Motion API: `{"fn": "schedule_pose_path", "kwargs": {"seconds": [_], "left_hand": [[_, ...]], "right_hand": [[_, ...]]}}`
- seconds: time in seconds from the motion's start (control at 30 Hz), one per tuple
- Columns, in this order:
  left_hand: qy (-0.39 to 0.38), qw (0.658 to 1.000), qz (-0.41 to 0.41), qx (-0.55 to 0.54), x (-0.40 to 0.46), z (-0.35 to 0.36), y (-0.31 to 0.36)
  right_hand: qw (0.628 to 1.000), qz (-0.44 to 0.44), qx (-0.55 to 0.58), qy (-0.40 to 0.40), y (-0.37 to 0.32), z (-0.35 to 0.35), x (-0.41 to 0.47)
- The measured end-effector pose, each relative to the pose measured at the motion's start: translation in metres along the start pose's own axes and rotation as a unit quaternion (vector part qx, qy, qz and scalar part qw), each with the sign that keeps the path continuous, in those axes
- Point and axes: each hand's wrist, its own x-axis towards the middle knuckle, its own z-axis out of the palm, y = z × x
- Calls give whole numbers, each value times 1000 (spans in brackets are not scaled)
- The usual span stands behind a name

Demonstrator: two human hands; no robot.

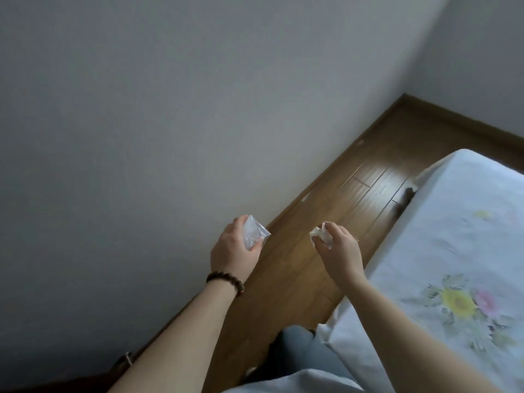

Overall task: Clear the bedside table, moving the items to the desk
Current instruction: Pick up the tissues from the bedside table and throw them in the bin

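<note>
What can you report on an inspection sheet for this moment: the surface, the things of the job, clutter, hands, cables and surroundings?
Surface: neither the bedside table nor the desk is in view.
Job's things: clear plastic packet and crumpled white tissue, both carried in the air above the wooden floor.
Clutter: nothing seen on the floor.
Hands: left hand grips the packet and wears a dark bead bracelet at the wrist; right hand pinches the tissue.
Cables: nothing seen.
Surroundings: plain grey wall on the left, bed with a flowered sheet on the right.
</note>
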Motion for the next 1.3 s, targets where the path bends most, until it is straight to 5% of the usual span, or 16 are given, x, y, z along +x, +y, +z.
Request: {"fn": "schedule_pose_path", "kwargs": {"seconds": [0.33, 0.97, 1.3], "left_hand": [[-109, 986, 124, -21, 190, 108, 92], [-246, 928, 280, -26, 534, 349, 400], [-288, 885, 365, -26, 704, 487, 604]], "right_hand": [[985, 126, -3, 113, 77, -35, 149], [940, 235, -9, 247, 231, -187, 518], [884, 338, 8, 323, 331, -288, 715]]}}
